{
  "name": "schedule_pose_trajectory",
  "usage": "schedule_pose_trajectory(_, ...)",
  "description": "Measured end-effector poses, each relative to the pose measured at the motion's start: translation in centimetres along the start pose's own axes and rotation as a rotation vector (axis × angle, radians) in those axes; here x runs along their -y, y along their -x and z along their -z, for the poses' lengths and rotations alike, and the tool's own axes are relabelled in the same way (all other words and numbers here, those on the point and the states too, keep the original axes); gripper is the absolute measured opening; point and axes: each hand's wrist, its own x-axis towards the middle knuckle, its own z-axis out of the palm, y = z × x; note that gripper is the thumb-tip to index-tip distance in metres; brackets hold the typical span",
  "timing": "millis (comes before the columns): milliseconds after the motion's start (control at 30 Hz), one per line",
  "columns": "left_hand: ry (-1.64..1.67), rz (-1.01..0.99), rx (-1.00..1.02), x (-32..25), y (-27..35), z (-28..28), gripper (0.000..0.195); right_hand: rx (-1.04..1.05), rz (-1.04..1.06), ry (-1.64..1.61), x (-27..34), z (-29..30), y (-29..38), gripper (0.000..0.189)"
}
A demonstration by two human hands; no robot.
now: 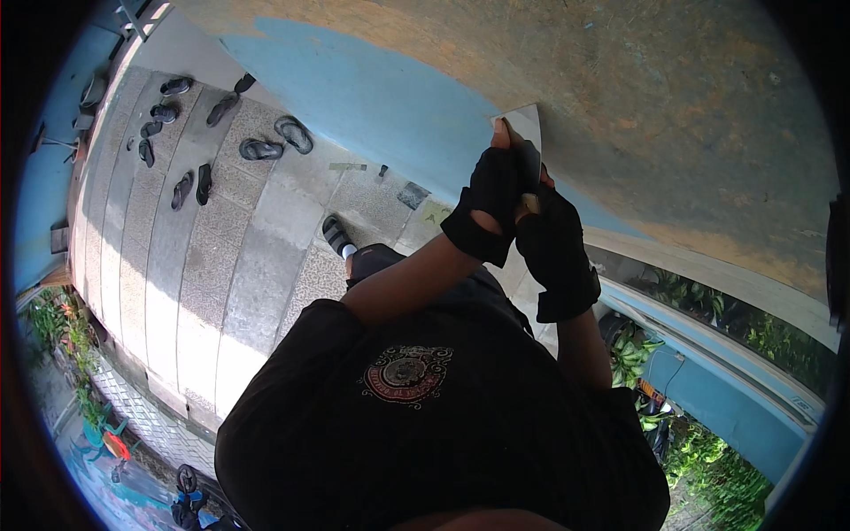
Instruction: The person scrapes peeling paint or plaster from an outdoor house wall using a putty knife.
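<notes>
A broad metal-bladed scraper (529, 139) rests its wide edge against the wall (664, 119), right where blue paint meets a brown, bare-looking patch. My left hand (493, 182), in a black fingerless glove, grips the blade's side with the thumb laid along it. Just below, my right hand (558, 242), gloved alike, is closed around the scraper's handle end; most of the handle is hidden in the fist. The two hands touch or nearly touch. Blue paint (372, 79) still covers the wall to the left of the blade.
Several sandals (260, 149) lie about the tiled floor (265, 206). A dark flat piece (413, 196) and a small dark object (383, 170) lie near the wall's foot. To the right are a window ledge (717, 325) and potted plants (627, 358).
</notes>
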Motion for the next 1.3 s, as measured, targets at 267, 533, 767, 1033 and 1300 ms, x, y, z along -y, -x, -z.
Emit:
schedule_pose_trajectory(267, -0.027, 0.03, -0.057, 0.1, -0.1, -0.5, 0.065, -0.034, -0.025, -0.101, -0.3, -0.5, -0.1, 0.02)
schedule_pose_trajectory(533, 0.039, 0.066, -0.072, -0.3, -0.4, -0.4, 0.068, 0.013, 0.006, 0.012, -0.2, -0.4, -0.3, 0.019)
schedule_pose_trajectory(767, 0.055, 0.054, -0.092, -0.2, -0.4, 0.3, 0.069, 0.011, -0.033, -0.006, 0.6, -0.4, -1.1, 0.023)
schedule_pose_trajectory(1033, -0.068, 0.065, -0.124, -0.1, 0.1, 0.3, 0.066, -0.058, 0.059, -0.13, -1.1, -1.5, -0.8, 0.025)
schedule_pose_trajectory(1300, -0.17, 0.143, -0.028, 0.3, 2.7, 4.4, 0.06, 0.025, -0.05, -0.249, -4.5, -3.6, 1.9, 0.012)
